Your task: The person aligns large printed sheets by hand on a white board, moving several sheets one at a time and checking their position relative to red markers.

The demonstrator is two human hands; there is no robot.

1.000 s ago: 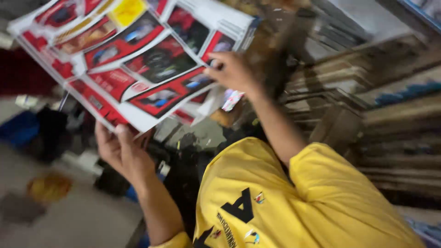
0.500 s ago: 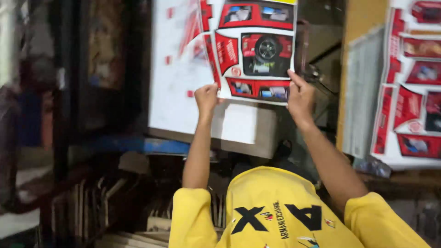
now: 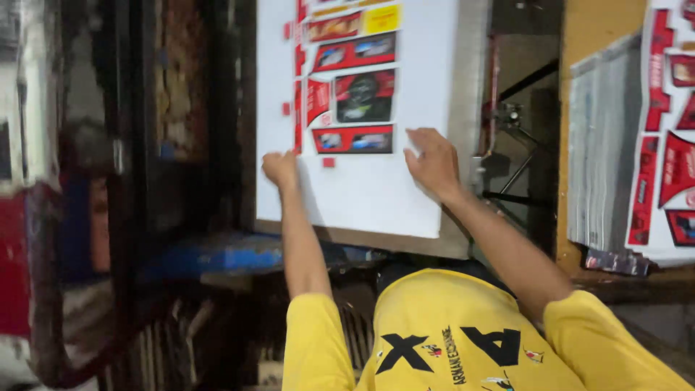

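A large white printed sheet [image 3: 362, 174], with red and black panels and one yellow panel on its upper part, lies flat on a board [image 3: 463, 145] in front of the person. The left hand [image 3: 279, 168] sits at the sheet's left edge, curled into a loose fist; whether it pinches the edge cannot be told from here. The right hand [image 3: 433, 161] lies on the white lower part of the sheet, just right of the printed panels, fingers spread and pressed flat, gripping nothing. To the right, a tall stack of like sheets [image 3: 622, 152] rests on a wooden surface [image 3: 594, 22], with a dark gap and metal rods [image 3: 517, 130] between it and the board. A blue bar [image 3: 217, 257] runs below the board's left corner. The left side is dark and blurred, showing only a red shape [image 3: 14, 261]. The sheet's top and the stack's right side are cut off, and the yellow shirt [image 3: 441, 340] hides what lies beneath the board.
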